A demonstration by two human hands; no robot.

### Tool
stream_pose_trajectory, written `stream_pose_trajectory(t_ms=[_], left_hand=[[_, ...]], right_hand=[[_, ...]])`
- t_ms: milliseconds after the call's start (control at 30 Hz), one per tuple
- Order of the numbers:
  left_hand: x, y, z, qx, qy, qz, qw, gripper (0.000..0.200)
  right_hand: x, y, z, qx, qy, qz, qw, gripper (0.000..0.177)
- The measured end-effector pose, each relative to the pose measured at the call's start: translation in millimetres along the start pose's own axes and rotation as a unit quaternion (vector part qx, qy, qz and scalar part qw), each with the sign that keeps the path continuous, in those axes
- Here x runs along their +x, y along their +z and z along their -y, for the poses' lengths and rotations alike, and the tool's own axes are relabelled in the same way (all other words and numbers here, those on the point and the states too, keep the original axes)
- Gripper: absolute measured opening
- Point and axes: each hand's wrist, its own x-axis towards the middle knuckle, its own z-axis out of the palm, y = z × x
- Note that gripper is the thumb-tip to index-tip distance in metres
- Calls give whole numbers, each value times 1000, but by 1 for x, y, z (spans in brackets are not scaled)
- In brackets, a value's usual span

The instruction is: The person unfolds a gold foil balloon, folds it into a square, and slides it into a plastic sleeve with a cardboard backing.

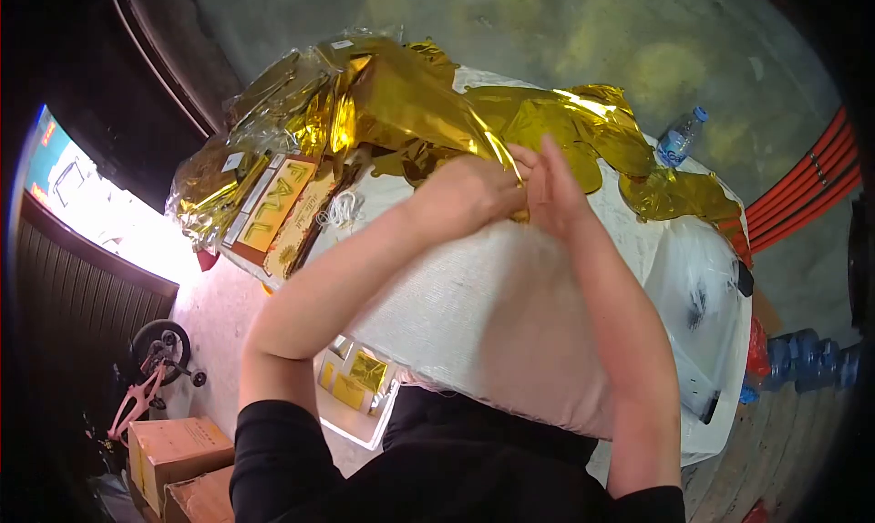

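A shiny gold foil balloon (410,99), flat and uninflated, stretches from the table's far side down to my hands. My left hand (469,195) is closed with its fingers curled around the foil's near end. Facing it, my right hand (556,190) pinches the same end, its fingertips touching the foil's narrow edge. The fingertips partly overlap, so the exact grip point is hidden. More flat gold foil balloons (538,126) lie just beyond my hands. A small bundle of white string (342,210) rests left of my left hand.
The white-covered table (437,313) also bears clear plastic packaging (264,90), printed packs (283,208), a water bottle (682,137) and a white plastic bag (697,277). Below are a white box (372,430), cardboard boxes (178,445) and a small bicycle (146,395). Red hoses (811,181) run at right.
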Motion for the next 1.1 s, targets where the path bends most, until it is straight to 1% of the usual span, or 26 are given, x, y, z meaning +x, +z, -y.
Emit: stream_pose_trajectory(t_ms=[33, 67, 100, 133, 200, 233, 267, 333, 367, 400, 467, 500, 567, 600, 667, 700, 767, 800, 833, 867, 900, 933, 967, 1033, 1067, 1100], left_hand=[[-6, 11, -5, -37, -6, -4, 999, 14], [-11, 21, -9, -74, -10, -9, 997, 17], [-14, 15, -18, -128, -47, 29, 990, 30], [-18, 11, -16, -128, -45, 31, 990, 30], [-32, 2, -9, -162, -148, 39, 975, 36], [-40, -4, 4, -151, -172, 13, 973, 36], [-50, -14, 18, -105, -247, 93, 959, 30], [-69, -20, 45, 13, -353, 154, 923, 26], [-84, -18, 63, 30, -358, 177, 916, 26], [-99, -16, 78, 34, -358, 175, 917, 26], [-122, -14, 99, 131, -346, 162, 915, 29], [-123, -19, 102, 131, -346, 162, 915, 29], [-127, -24, 107, 168, -406, 139, 887, 29], [-126, -29, 106, 168, -407, 139, 887, 29], [-124, -41, 104, 175, -454, 155, 859, 30], [-127, -41, 110, 127, -480, 147, 856, 31], [-119, -44, 104, 128, -478, 140, 858, 31], [-112, -45, 99, 130, -475, 135, 860, 31], [-104, -43, 87, 124, -473, 137, 862, 31], [-98, -38, 69, 87, -443, 75, 889, 31], [-94, -32, 52, 52, -411, 12, 910, 30], [-92, -27, 39, -23, -371, 41, 927, 30], [-93, -22, 25, -96, -329, 69, 937, 29], [-98, -8, -1, -90, -199, 93, 971, 28], [-101, -6, -15, -95, -196, 95, 971, 28], [-100, -11, -32, -2, -186, 93, 978, 28]], right_hand=[[-2, -6, -4, -146, -28, -68, 986, 49], [-5, -11, -5, -290, -56, -135, 946, 49], [-10, -10, -5, -321, -30, -165, 932, 51], [-11, -15, -9, -318, -32, -167, 933, 51], [-9, -27, -19, -297, -155, -166, 928, 52], [-12, -16, -16, -279, -197, -164, 925, 54], [-15, -10, -12, -278, -198, -162, 926, 54], [-21, 0, -2, -368, -171, -152, 901, 58], [-24, 8, 0, -367, -170, -148, 903, 62], [-26, 15, 2, -367, -173, -145, 902, 62], [-31, 25, 5, -313, -200, -123, 920, 62], [-33, 25, 7, -313, -200, -122, 920, 62], [-45, 19, 13, -376, -194, -205, 883, 61], [-53, 15, 18, -377, -193, -205, 883, 61], [-76, 9, 25, -414, -138, -208, 875, 59], [-88, 12, 27, -415, -138, -208, 875, 59], [-116, 16, 24, -415, -38, -222, 881, 58], [-128, 9, 21, -415, -36, -227, 880, 58], [-140, 0, 18, -459, -33, -226, 858, 59], [-151, -5, 13, -502, -28, -226, 834, 60], [-158, 2, 11, -471, -34, -249, 846, 60], [-166, -1, 9, -470, -33, -253, 845, 60], [-174, -6, 9, -517, -21, -262, 814, 63], [-186, 1, 10, -581, 23, -294, 758, 65], [-192, 0, 7, -579, 25, -299, 758, 65], [-198, -3, 4, -683, -24, -276, 676, 60]])
